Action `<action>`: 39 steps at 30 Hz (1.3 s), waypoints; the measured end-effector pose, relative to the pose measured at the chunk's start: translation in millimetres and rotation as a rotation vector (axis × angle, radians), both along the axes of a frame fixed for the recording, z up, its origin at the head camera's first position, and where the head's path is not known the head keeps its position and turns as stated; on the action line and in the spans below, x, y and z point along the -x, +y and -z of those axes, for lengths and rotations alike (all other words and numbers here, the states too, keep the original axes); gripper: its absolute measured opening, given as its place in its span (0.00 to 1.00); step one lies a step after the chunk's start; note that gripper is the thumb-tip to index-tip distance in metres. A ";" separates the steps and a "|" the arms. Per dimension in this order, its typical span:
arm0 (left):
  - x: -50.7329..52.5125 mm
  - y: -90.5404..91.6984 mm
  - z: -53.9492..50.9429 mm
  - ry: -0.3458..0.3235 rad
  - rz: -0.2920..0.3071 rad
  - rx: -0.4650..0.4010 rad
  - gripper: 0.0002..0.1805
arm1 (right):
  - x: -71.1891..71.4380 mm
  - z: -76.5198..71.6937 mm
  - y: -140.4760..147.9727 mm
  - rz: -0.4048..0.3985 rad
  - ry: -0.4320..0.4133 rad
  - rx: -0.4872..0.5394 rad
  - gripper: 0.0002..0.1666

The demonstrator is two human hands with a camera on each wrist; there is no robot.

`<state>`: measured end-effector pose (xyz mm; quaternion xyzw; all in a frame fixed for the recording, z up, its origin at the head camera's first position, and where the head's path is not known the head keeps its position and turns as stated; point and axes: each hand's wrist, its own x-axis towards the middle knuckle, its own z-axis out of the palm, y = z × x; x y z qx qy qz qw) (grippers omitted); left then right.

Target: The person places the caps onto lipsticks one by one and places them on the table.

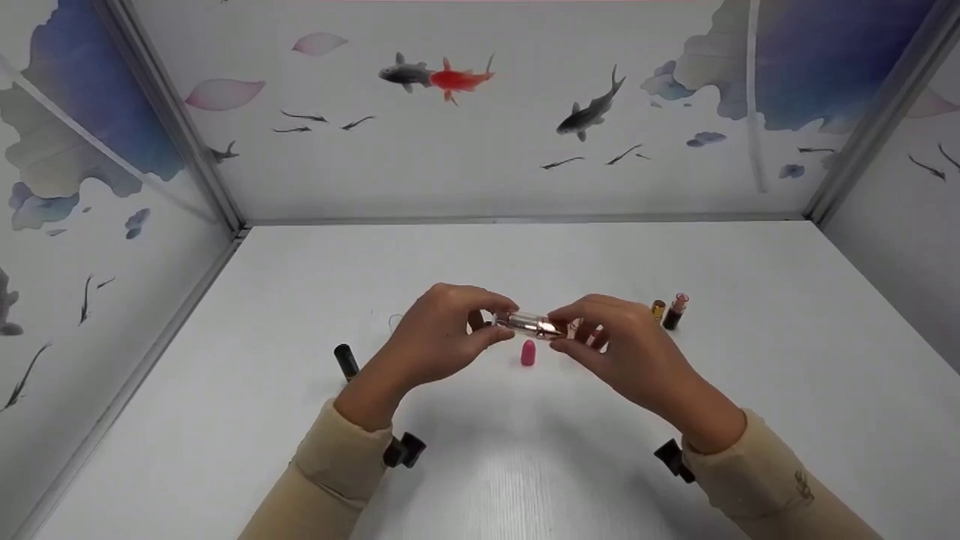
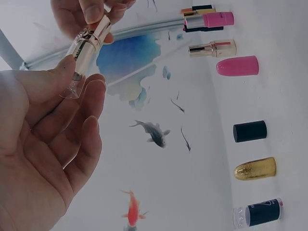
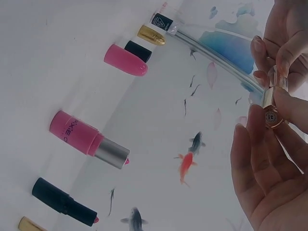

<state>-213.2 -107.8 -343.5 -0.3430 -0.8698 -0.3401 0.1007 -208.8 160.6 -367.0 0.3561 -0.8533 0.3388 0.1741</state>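
Both hands hold a slim lipstick (image 1: pixel 531 325) with a clear cap and a shiny gold-toned base, raised above the white table. My left hand (image 1: pixel 442 334) pinches the clear cap end between thumb and fingers. At the other end, the right hand (image 1: pixel 630 345) grips the gold base, its round bottom label facing the right wrist camera. In the left wrist view the lipstick (image 2: pixel 89 53) slants between the two hands. Below it a pink cap (image 1: pixel 528 353) stands on the table. Whether cap and base are parted cannot be told.
A black tube (image 1: pixel 345 362) stands by the left wrist. To the right are a gold lipstick (image 1: pixel 658 310) and a black-based lipstick (image 1: pixel 678 311). The right wrist view shows a pink lipstick (image 3: pixel 77 134), a black lipstick (image 3: pixel 62 202) and a gold cap (image 3: pixel 151 35). Printed panels enclose the table.
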 end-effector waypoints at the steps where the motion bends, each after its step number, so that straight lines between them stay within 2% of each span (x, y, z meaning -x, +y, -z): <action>1: -0.2 -2.0 -1.4 -0.003 -0.009 0.004 0.12 | 0.4 -0.3 0.7 0.008 -0.007 -0.003 0.19; 6: -1.3 -14.3 -10.0 0.036 -0.046 0.019 0.11 | 2.3 -3.3 5.7 0.033 -0.015 0.034 0.16; 10: -3.0 -23.0 -17.5 0.089 -0.045 0.009 0.10 | 3.1 -6.9 10.1 0.071 -0.006 0.053 0.15; 13: -4.2 -28.5 -22.3 0.100 -0.041 -0.001 0.09 | 2.9 -10.7 14.1 0.118 0.007 0.031 0.16; 18: -4.7 -36.5 -28.2 0.090 -0.033 -0.024 0.09 | 2.6 -16.9 21.4 0.198 0.007 -0.069 0.24; 22: -3.7 -42.8 -28.8 0.088 -0.033 -0.030 0.08 | 1.8 -19.9 24.6 0.236 -0.071 -0.213 0.35; 24: -3.1 -45.6 -28.1 0.077 -0.038 -0.006 0.08 | 1.8 -20.4 24.9 0.239 -0.113 -0.282 0.38; 27: -2.8 -48.6 -28.4 0.027 -0.049 0.053 0.08 | 1.9 -20.5 24.9 0.234 -0.155 -0.343 0.40; 33: -4.3 -54.1 -33.8 -0.083 -0.069 0.175 0.07 | 1.5 -20.8 26.0 0.240 -0.161 -0.358 0.39; 39: -5.9 -59.9 -36.7 -0.141 -0.065 0.217 0.05 | 2.9 -18.7 26.0 0.241 -0.174 -0.389 0.44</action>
